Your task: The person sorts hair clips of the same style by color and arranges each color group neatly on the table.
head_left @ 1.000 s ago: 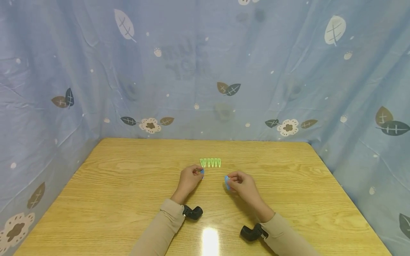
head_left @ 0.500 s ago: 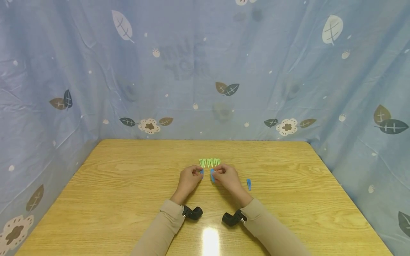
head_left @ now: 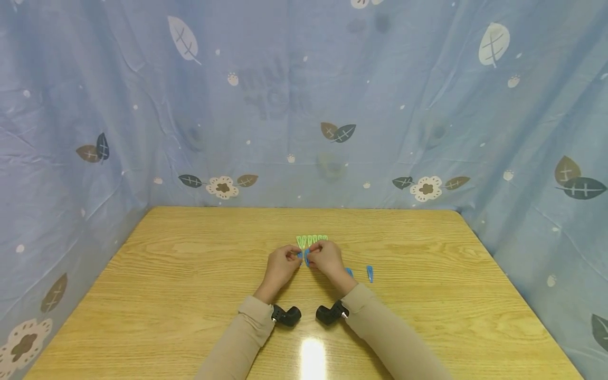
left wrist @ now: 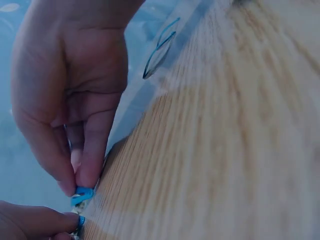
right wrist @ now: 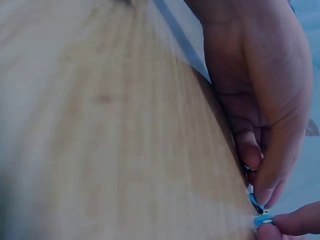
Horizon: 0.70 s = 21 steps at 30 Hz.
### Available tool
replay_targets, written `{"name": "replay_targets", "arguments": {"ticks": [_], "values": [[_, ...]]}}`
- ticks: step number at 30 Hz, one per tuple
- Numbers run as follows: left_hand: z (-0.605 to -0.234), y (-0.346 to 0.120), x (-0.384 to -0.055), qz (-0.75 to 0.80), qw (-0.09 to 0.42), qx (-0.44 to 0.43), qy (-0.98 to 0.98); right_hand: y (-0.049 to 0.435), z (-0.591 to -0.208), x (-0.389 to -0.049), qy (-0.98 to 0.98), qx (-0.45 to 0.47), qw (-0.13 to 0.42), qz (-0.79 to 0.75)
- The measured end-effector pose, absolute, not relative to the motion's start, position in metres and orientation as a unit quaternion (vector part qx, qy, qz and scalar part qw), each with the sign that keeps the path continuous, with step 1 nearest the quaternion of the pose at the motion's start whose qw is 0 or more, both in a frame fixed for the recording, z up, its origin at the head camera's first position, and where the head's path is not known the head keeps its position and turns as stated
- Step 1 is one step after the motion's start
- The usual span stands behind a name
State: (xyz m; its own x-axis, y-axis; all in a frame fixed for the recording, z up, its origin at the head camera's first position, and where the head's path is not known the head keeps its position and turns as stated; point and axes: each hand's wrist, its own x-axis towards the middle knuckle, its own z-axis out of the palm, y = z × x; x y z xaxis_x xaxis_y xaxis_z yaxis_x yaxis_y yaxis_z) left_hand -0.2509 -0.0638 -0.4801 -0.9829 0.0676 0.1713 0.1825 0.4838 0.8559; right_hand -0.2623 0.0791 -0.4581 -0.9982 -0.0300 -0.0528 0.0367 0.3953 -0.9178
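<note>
My left hand (head_left: 280,266) pinches a blue snap hair clip (left wrist: 84,194) between thumb and fingertips, low at the tabletop. Close on its right, my right hand (head_left: 328,259) pinches a second blue snap hair clip (head_left: 307,257). The fingertips of both hands nearly meet, and their clips stand side by side in the right wrist view, with the left hand's clip (right wrist: 263,220) partly covered by fingers. Just beyond the hands lies a row of several green snap hair clips (head_left: 304,241), its right end partly overlapped by the right hand.
Two loose blue hair clips lie right of my right hand: one (head_left: 370,274) in full view, the other (head_left: 349,272) partly behind the wrist. The wooden table (head_left: 190,264) ends at a blue patterned curtain (head_left: 285,105) at the back and sides.
My right hand has moved left with its blue clip, up beside the left hand. The two loose blue clips on the right have come into view. My left hand has stayed put.
</note>
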Motion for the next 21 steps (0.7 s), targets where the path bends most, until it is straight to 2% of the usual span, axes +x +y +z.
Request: {"name": "replay_targets", "arguments": {"ticks": [7,21], "values": [[-0.4778,-0.0647,-0.2504,-0.498,0.06,-0.074,-0.862,0.0735,-0.4492,-0.2658,0.854,0.022,0.048,-0.517],[-0.4766,-0.0635,-0.2498,-0.506,0.057,-0.069,-0.858,0.0736,-0.4473,-0.2646,0.861,0.024,0.042,-0.506]]}}
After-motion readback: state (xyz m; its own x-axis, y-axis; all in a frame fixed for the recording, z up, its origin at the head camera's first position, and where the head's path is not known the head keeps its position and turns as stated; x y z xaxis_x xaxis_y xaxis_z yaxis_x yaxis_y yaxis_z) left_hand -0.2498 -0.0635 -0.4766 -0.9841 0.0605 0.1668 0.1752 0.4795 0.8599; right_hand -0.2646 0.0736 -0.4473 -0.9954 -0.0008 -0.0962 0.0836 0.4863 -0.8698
